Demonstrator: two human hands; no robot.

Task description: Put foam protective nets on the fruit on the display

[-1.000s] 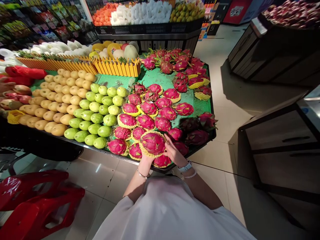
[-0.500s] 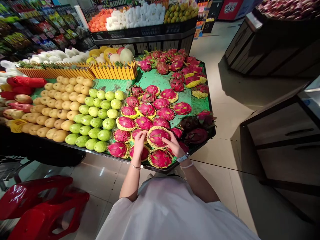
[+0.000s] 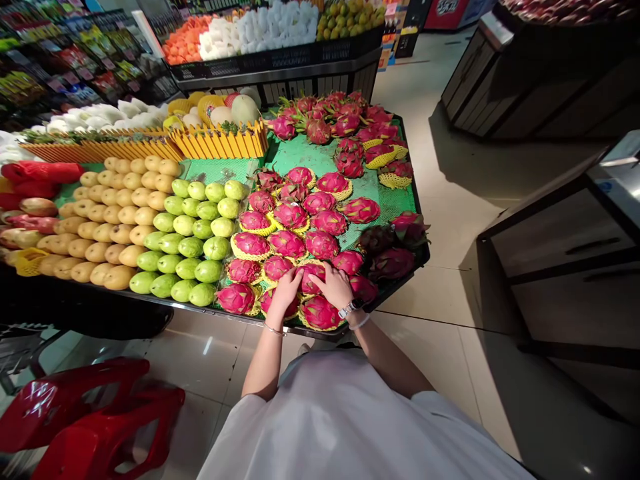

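Note:
A pink dragon fruit [image 3: 311, 279] in a yellow foam net sits in the front rows of the display, between my two hands. My left hand [image 3: 287, 291] grips its left side, fingertips at the net's edge. From the right, my right hand [image 3: 334, 287] holds it, the thumb over its front and the fingers round its far side. Parts of the fruit are hidden by both hands. Close in front lies another netted dragon fruit [image 3: 321, 312]. A further dragon fruit [image 3: 278, 267] is just beyond my left hand.
Left of the dragon fruits are rows of green guavas [image 3: 190, 247] and brown-yellow pears [image 3: 103, 233]. An orange picket fence [image 3: 220, 143] borders melons behind. Red plastic stools [image 3: 115, 433] stand on the floor at lower left. A wooden cabinet [image 3: 575, 267] is at right.
The dragon fruit has gone down from my raised hold into its place among the others. Both hands have lowered with it, and my right hand has shifted over its far side.

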